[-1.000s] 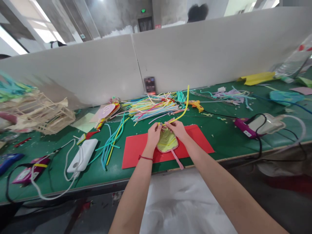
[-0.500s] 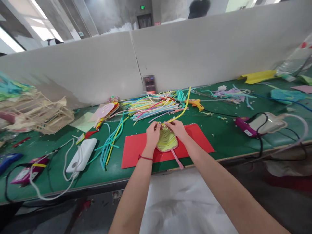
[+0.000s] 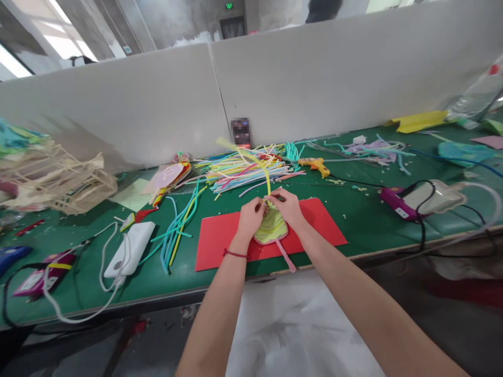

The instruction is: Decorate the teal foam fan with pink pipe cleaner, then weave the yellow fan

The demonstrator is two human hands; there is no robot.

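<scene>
A leaf-shaped yellow-green piece (image 3: pixel 271 229) with a pink edge and a pink stem lies over a red sheet (image 3: pixel 220 241). At its top edge, my left hand (image 3: pixel 251 214) is closed, its fingertips pinched on the piece. Close beside it, my right hand (image 3: pixel 286 206) pinches a yellow strip (image 3: pixel 268 180) where it meets the piece. The strip's free end rises and curves to the left, blurred. The fingertips hide the exact point of contact.
Colourful strips (image 3: pixel 247 170) are piled behind the red sheet, with an orange glue gun (image 3: pixel 315 166) to their right. Teal strips (image 3: pixel 173 235) and a white power bank (image 3: pixel 129 250) lie left. Farther right is a purple device (image 3: pixel 398 203) with cables.
The yellow strip's free end has swung from the right over to the left. My fingers have shifted slightly at the top of the leaf-shaped piece.
</scene>
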